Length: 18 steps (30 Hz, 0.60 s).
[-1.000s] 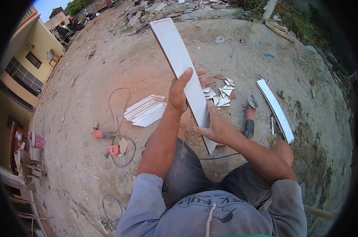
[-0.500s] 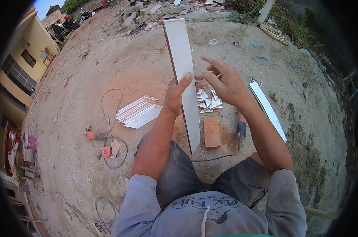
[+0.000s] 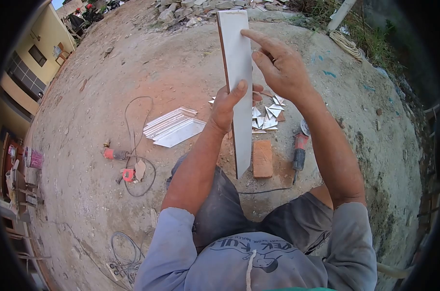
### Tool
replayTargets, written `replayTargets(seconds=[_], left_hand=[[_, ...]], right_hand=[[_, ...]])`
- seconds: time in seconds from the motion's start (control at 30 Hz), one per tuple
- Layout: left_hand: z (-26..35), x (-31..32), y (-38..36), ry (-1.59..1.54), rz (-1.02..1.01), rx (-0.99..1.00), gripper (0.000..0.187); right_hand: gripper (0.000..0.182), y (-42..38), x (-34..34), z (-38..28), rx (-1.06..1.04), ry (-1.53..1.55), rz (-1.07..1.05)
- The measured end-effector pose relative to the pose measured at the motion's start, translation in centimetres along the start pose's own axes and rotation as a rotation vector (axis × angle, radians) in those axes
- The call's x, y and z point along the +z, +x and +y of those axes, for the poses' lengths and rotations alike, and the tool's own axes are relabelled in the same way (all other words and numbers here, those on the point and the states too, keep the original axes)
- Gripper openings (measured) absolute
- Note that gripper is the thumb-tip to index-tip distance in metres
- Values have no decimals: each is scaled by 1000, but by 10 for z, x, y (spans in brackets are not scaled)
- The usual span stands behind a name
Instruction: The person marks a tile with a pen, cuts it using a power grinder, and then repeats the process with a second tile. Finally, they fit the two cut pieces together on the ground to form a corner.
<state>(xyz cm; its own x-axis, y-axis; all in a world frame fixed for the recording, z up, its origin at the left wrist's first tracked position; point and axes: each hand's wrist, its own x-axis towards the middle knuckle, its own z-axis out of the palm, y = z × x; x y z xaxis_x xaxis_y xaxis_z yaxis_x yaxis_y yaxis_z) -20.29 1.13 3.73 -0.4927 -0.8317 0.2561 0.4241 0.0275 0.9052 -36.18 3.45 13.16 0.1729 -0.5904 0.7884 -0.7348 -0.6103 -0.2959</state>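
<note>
A long white tile strip (image 3: 239,68) with a reddish-brown edge stands nearly upright before me, its lower end cut at a slant. My left hand (image 3: 232,99) grips it around the middle, thumb on the white face and fingers behind. My right hand (image 3: 283,65) holds nothing; its index finger is stretched out, with the tip at the strip's upper right edge, and the other fingers are partly curled. Below the strip lies an orange brick (image 3: 262,159). An angle grinder (image 3: 300,151) rests on the ground to the brick's right.
Cut tile strips (image 3: 176,127) lie stacked at left, and triangular tile offcuts (image 3: 268,118) are scattered beyond the brick. A red power tool (image 3: 115,153) and a red tape measure (image 3: 128,174) lie near a looped cable. Rubble (image 3: 181,12) is piled at the far edge.
My left hand and the tile strip have moved up and slightly right. My right hand has risen, bringing its index fingertip to the strip's upper edge.
</note>
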Motion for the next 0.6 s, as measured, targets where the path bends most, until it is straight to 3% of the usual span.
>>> replayTargets(seconds=[0.07, 0.2, 0.27, 0.4, 0.6], left_hand=[[0, 0, 0, -70, -27, 7, 76], [2, -1, 2, -61, -139, 14, 79], [2, 1, 1, -119, -177, 7, 81], [-1, 3, 4, -138, -191, -13, 82], [-4, 4, 4, -205, -161, 43, 83]], right_hand=[[43, -20, -2, 9, 272, -59, -160], [40, -77, 12, 43, 427, -85, -231], [38, -101, 17, 48, 608, 19, -224], [40, -120, 17, 39, 668, 31, -344], [56, -141, 30, 24, 681, 368, -415]])
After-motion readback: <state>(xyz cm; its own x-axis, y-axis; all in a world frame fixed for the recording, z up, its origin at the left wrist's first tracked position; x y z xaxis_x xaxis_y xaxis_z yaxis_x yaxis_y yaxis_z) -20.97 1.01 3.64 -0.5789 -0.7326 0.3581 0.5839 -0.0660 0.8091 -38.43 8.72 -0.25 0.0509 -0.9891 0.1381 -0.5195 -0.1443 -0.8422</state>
